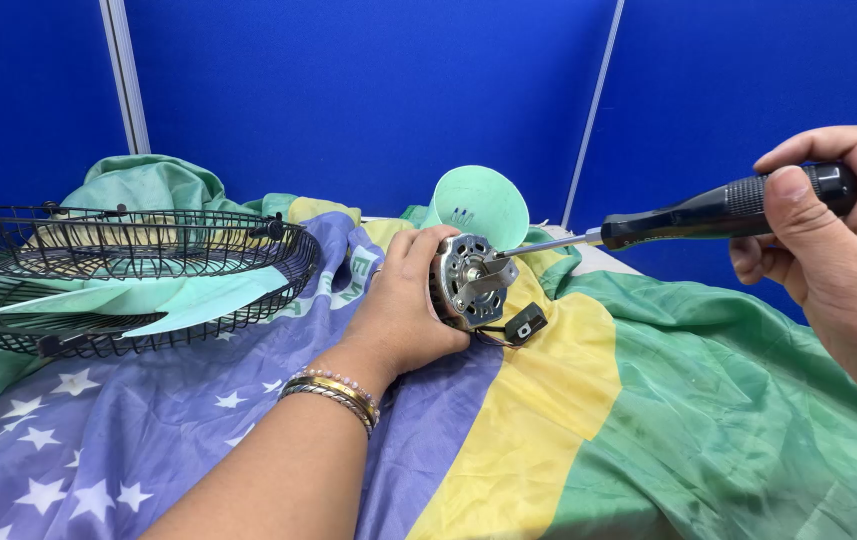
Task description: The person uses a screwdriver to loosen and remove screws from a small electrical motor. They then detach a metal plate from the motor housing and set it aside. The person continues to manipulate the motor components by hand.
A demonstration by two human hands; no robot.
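Fan motor [468,282] held at frame centre, screwdriver [688,215] tip on it.

L hand [403,305] wraps motor from the left; R hand [838,240], upper right, fisted on black handle, shaft reaching left. Wire fan guard [148,270] sits well apart at left edge. Open cloth [648,420] across lower right. Green cup [483,205] just behind motor.

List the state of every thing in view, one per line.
Fan motor: bare, out of its housing, gripped by left hand.
Screwdriver: held by right hand, tip against motor.
Wire fan guard: detached, lying on cloth.
Green cone: behind motor.
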